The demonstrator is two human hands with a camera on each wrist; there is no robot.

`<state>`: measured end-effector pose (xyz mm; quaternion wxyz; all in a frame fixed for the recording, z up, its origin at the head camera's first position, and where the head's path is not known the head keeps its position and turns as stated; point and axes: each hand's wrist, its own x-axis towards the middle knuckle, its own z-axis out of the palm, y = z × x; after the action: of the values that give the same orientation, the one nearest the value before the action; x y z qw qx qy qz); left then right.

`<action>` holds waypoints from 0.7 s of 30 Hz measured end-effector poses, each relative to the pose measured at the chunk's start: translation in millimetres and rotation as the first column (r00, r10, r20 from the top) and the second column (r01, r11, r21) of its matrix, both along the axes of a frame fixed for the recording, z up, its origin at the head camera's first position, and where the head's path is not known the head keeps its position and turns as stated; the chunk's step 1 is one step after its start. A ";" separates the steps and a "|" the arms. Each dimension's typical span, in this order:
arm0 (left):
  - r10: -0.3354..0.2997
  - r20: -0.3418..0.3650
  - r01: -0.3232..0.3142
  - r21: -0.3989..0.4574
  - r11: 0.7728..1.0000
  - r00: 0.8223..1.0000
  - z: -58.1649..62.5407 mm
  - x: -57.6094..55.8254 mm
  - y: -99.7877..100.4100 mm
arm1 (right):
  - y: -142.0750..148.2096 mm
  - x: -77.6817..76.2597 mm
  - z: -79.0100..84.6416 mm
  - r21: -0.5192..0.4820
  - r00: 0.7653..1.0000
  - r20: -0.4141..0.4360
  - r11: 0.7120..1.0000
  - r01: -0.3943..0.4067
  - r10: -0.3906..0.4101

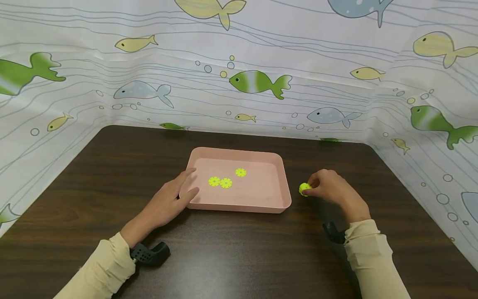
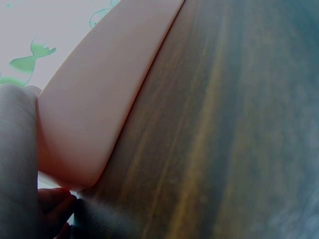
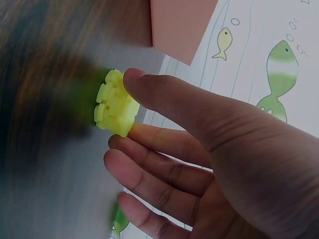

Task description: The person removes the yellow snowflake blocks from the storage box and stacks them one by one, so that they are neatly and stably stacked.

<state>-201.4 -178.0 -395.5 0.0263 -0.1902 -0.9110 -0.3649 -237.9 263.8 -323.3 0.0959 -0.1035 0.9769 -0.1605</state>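
Note:
A shallow pink tray [image 1: 257, 195] sits on the table, with three flat yellow-green notched discs [image 1: 240, 172] lying inside it. My left hand [image 1: 169, 203] holds the tray by its left side, the thumb reaching over the rim. In the left wrist view, other fingers [image 2: 56, 206] show low against the outside of the tray's wall [image 2: 99, 99]. Right of the tray, my right hand [image 1: 334, 191] pinches a small stack of yellow-green notched discs [image 3: 117, 107] between thumb and index finger. The remaining right fingers are loosely bent below the stack.
The dark wood table [image 1: 239, 249] extends around the tray. A white sheet [image 1: 201, 99] printed with fish rises along its back and sides. Black wrist bands [image 1: 149, 253] sit at both cuffs.

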 end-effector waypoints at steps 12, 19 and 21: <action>0.014 -0.002 -0.014 -0.002 1.000 1.000 -0.2 1.8 -0.3 | -3.3 1.3 4.3 0.006 1.000 0.000 1.000 0.010 -0.010; 0.008 -0.002 -0.008 0.016 1.000 1.000 0.6 2.5 -0.9 | -15.0 6.1 12.6 0.001 0.994 -0.112 1.000 0.006 -0.006; 0.006 0.000 -0.006 0.021 1.000 1.000 0.7 2.2 -0.4 | -24.5 5.7 13.8 -0.020 0.987 -0.164 1.000 -0.001 -0.002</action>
<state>-199.2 -178.5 -394.8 0.0295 -0.1871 -0.9077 -0.3745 -232.2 239.4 -309.5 0.0144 -0.1172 0.9798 -0.1614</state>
